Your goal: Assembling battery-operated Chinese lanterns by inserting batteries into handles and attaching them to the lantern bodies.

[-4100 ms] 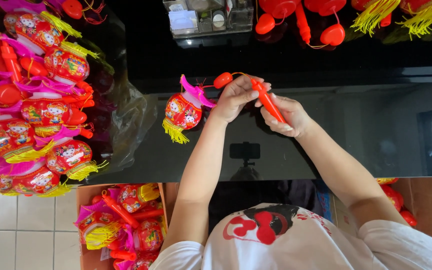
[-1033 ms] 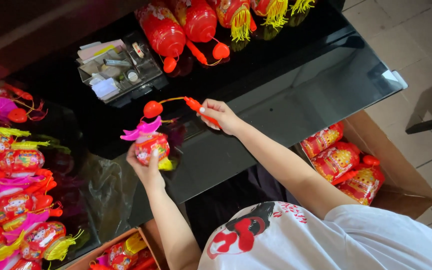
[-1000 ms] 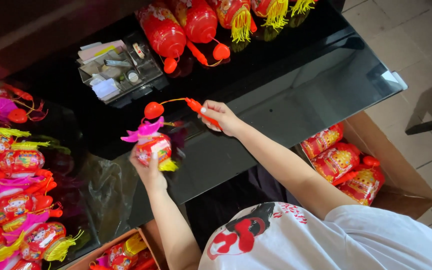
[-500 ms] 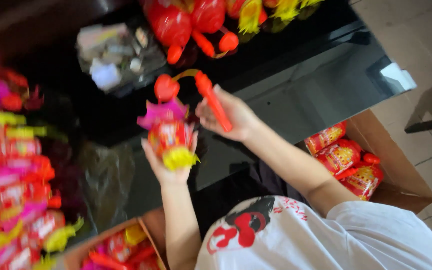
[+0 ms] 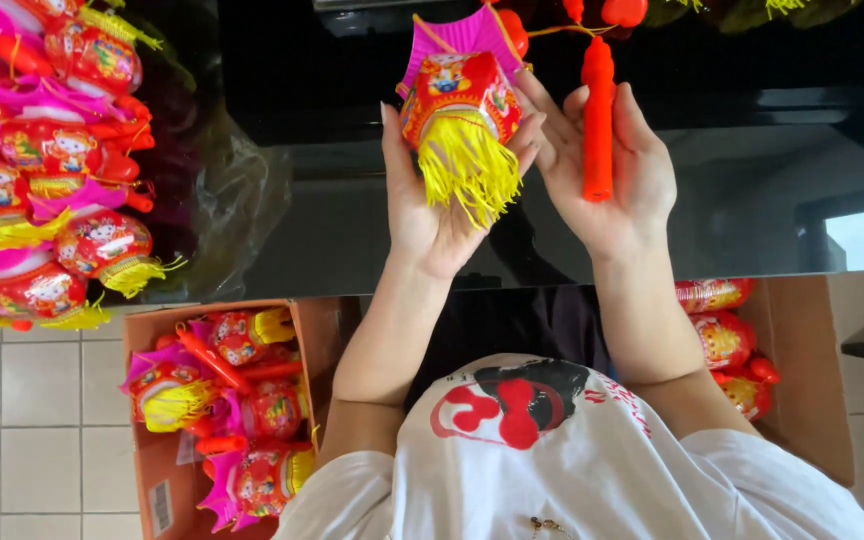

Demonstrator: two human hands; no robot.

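- Nearest, a cardboard box (image 5: 157,470) full of glossy red toy lanterns.
- Left hand (image 5: 430,205) cups a round lantern (image 5: 457,95), yellow fringe dangling, above the black glass table (image 5: 352,230).
- Right hand (image 5: 612,175), fingers loosely spread, cradles its smooth red plastic handle (image 5: 598,120).

The left hand (image 5: 430,215) cradles a red paper lantern with yellow fringe (image 5: 460,110). The right hand (image 5: 614,190) holds its red plastic handle stick (image 5: 598,120) above a black glossy table (image 5: 332,90).

Glossy plastic lantern (image 5: 457,95), papery-looking yellow fringe (image 5: 467,165), smooth orange handle (image 5: 598,120), mirror-glossy black table (image 5: 352,230)
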